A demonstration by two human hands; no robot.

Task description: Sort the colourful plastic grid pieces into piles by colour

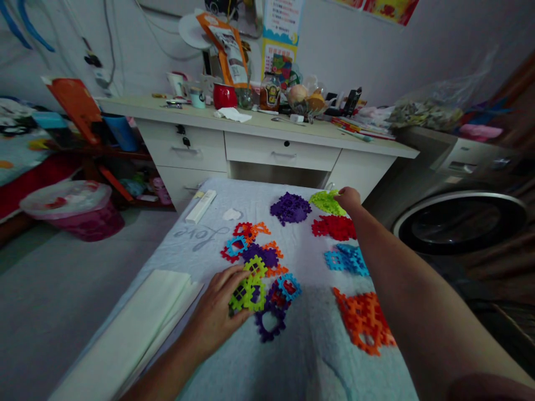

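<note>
The left hand [219, 312] grips the green tiles [249, 288] at their near edge, with the thumb below and the fingers curled over the top. Its palm covers part of them. They lie at the front of a mixed heap [259, 259], just beyond its fingertips.

The right hand [348, 198] is stretched far out and touches the lime pile [326, 203]. Its fingertips are hidden behind the knuckles, so I cannot tell whether it is gripping a tile.

A purple pile [290, 209] sits left of that hand. Red [334, 227], blue [346, 259] and orange [364, 320] piles run along the inner side of the right forearm, which overlaps their edges. A folded white sheet [137, 328] lies left of the left wrist, cut off by the frame.
</note>
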